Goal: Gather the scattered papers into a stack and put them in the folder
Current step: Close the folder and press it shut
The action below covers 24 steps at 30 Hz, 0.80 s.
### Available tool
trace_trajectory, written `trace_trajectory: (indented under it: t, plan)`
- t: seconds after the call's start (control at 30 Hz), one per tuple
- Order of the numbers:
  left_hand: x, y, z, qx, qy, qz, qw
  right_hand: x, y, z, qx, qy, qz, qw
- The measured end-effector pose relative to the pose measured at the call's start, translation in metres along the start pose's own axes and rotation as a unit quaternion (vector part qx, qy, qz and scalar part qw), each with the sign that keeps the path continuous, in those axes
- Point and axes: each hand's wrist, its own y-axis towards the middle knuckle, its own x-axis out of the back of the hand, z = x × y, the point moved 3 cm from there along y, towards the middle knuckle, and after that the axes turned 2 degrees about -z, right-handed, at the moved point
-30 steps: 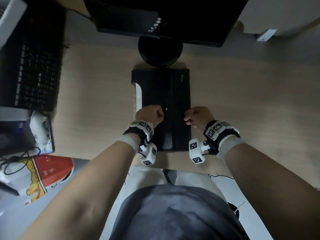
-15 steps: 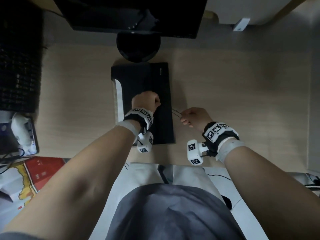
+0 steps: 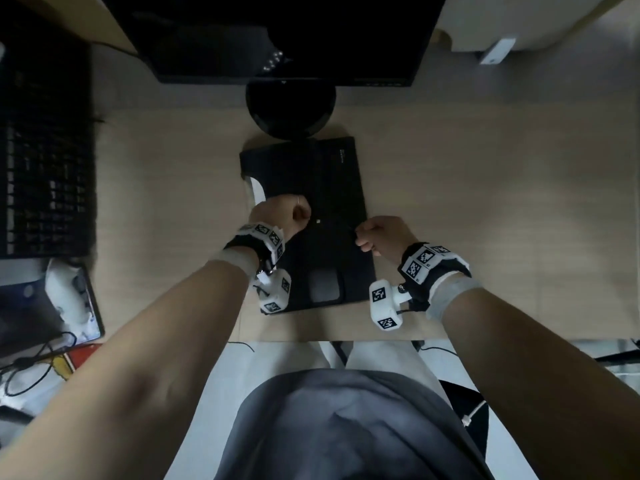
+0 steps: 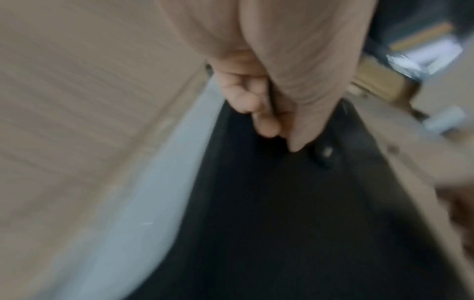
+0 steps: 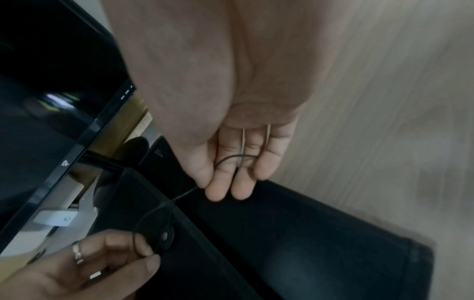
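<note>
A black folder lies shut on the desk before the monitor. A white strip of papers shows along its left edge. My left hand sits on the cover beside the small round button. In the right wrist view its fingers pinch a thin black closure cord by that button. My right hand is at the folder's right edge. Its fingers are curled, with the cord looped round them and pinched. The left wrist view is blurred; it shows the folder and papers.
A dark monitor and its round stand base stand just behind the folder. A black keyboard lies at the far left, with cables and clutter below it. Bare wooden desk stretches to the right.
My right hand drew the cord out past the folder's right side, then came back to the edge. The left hand stayed by the button. The head view shifted.
</note>
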Motion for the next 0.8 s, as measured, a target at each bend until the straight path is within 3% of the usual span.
trace_trajectory:
  t: [0.1,0.23,0.4,0.63,0.8]
  plan:
    - [-0.008,-0.015,-0.002,-0.069,0.023,-0.023,0.997,-0.012,0.0,0.002,-0.01,-0.017,0.005,1.0]
    - [-0.023,-0.024,-0.015,-0.095,0.05,-0.005,0.994,-0.011,-0.005,-0.006,-0.002,-0.078,0.015,0.997]
    - [-0.042,-0.034,-0.031,-0.086,0.047,0.03,0.995,0.01,-0.014,-0.02,-0.004,-0.069,0.017,0.997]
    - [-0.036,-0.011,-0.073,-0.061,0.084,-0.04,0.994,0.038,-0.03,-0.02,0.032,-0.01,0.014,0.999]
    - [-0.022,0.011,-0.075,-0.053,0.121,-0.064,0.989,0.043,-0.027,-0.012,0.059,-0.002,0.022,0.998]
